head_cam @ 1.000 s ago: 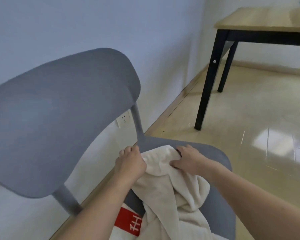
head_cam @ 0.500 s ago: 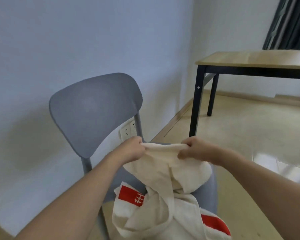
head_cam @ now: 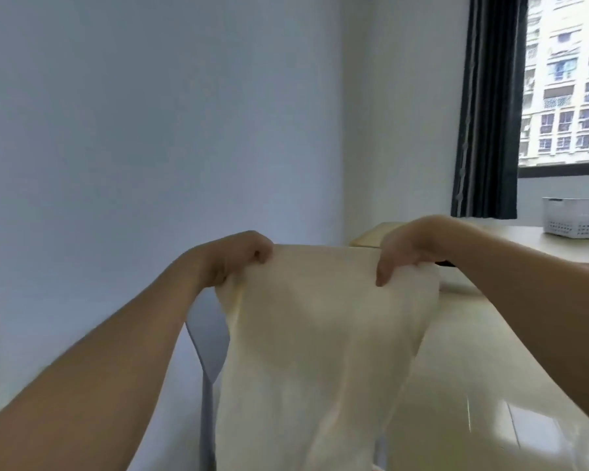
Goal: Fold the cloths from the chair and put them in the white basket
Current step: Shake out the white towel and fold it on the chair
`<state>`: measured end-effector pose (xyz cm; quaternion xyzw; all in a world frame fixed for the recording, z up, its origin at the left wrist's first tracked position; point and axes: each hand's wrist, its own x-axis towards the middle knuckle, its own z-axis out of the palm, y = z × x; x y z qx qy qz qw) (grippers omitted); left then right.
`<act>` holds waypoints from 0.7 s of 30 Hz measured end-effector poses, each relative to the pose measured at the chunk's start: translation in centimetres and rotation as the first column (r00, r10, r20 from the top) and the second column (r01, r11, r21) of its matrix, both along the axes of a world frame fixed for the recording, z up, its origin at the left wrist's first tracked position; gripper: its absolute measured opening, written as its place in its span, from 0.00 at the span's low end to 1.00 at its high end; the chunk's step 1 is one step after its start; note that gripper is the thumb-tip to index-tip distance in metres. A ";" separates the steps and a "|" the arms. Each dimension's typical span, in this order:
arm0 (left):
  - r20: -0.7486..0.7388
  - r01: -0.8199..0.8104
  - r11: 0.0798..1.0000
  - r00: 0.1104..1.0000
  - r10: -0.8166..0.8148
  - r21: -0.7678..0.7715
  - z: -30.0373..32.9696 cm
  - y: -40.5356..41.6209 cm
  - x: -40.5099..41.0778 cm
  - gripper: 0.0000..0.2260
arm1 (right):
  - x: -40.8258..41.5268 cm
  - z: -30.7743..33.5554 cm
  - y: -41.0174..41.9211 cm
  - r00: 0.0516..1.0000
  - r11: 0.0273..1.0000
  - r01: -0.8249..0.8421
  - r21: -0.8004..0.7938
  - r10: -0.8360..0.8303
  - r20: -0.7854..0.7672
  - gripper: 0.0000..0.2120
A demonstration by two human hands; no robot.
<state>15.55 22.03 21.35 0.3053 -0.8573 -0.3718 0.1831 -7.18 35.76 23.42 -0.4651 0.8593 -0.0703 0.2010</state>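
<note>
A cream cloth (head_cam: 317, 341) hangs spread in front of me, held up by its top edge. My left hand (head_cam: 238, 256) grips the top left corner and my right hand (head_cam: 408, 246) pinches the top right corner, thumb in front of the fabric. Behind the cloth only a strip of the grey chair (head_cam: 208, 348) shows, its seat hidden. The white basket (head_cam: 575, 220) stands on the wooden table (head_cam: 531, 243) at the far right, beyond my right arm.
A pale blue wall fills the left and middle of the view. A dark curtain (head_cam: 487, 107) hangs beside a window (head_cam: 565, 79) at the upper right. Shiny beige floor (head_cam: 490, 396) lies to the right of the chair.
Both hands have lifted the cream cloth up off the chair and pulled its top edge wide apart. My view has risen, so the table top and the basket have come into sight.
</note>
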 end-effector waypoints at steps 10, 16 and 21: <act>0.057 -0.259 0.909 0.955 0.292 -0.326 12.1 4.1 0.5 0.03 | 4.0 12.4 4.9 0.958 0.948 0.277 -0.158 -0.284 -0.028 0.19; -0.271 -0.502 0.345 0.798 0.539 -0.793 10.1 -0.3 -4.8 0.08 | 1.9 10.6 -0.5 0.734 0.670 0.511 -0.538 -0.014 0.679 0.10; -0.613 -0.665 0.732 0.642 0.461 -0.146 12.2 -4.6 -8.9 0.11 | -0.6 10.8 -6.5 0.728 0.417 0.530 -0.738 0.223 0.649 0.05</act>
